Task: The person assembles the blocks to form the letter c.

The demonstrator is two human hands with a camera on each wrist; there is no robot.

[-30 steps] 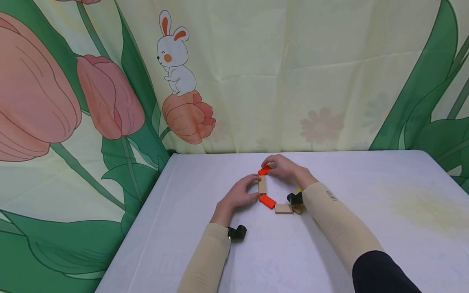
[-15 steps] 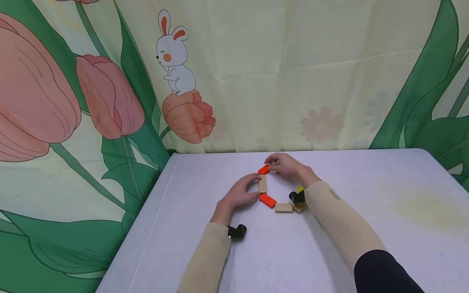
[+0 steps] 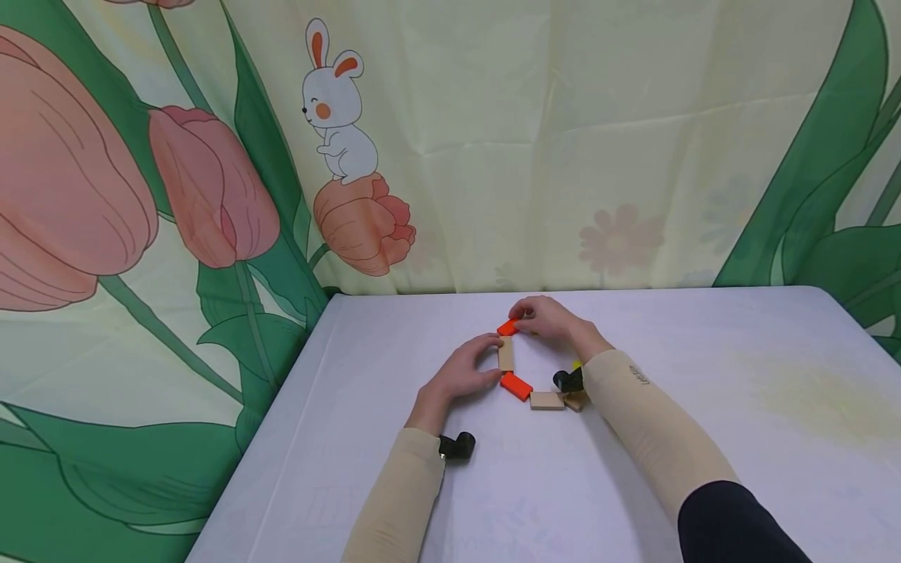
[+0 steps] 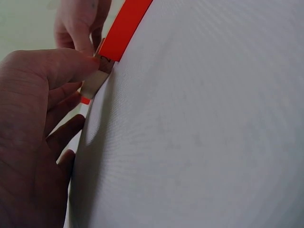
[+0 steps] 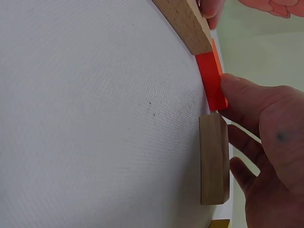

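My left hand (image 3: 466,367) holds a plain wooden block (image 3: 506,356) by its two ends, thumb at the near end and fingers at the far end. An orange-red block (image 3: 507,328) touches or nearly touches its far end, and my right hand (image 3: 549,319) pinches that one between thumb and fingers. In the right wrist view, the orange-red block (image 5: 211,81) lies between the held wooden block (image 5: 185,24) and another wooden block (image 5: 213,159), which is beside my lower fingers. The left wrist view shows my thumb against the wooden block (image 4: 93,85).
A second orange-red block (image 3: 516,386) and wooden blocks (image 3: 547,401) continue the curved row nearer me. Some yellow (image 3: 576,365) shows behind the right wrist camera (image 3: 568,381). The white cloth-covered table (image 3: 394,336) ends at a printed curtain (image 3: 493,156).
My right hand's fingers lifted slightly off the far orange-red block half a second ago and now close in on it again. My left hand has stayed in place.
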